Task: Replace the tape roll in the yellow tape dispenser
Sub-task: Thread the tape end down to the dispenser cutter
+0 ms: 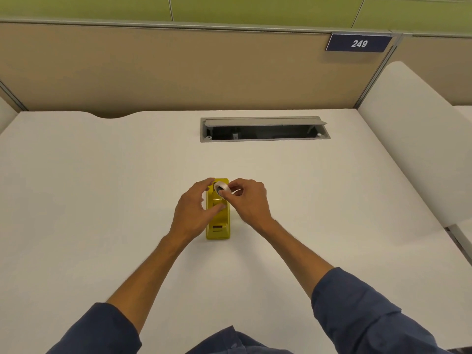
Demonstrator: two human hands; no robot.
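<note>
While the dispenser (217,221) is sitting on the desk (102,187), the right hand (249,200) is pinching a tape roll (221,188) just above the dispenser's far end. Beside the dispenser, the left hand (195,212) is lying half-open against its left side, thumb resting on top.

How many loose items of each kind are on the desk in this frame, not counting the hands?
Tape dispensers: 1, yellow tape dispenser standing on the desk
Tape rolls: 1, white tape roll pinched in the right hand at the dispenser's far end, left hand alongside
Total: 2
</note>
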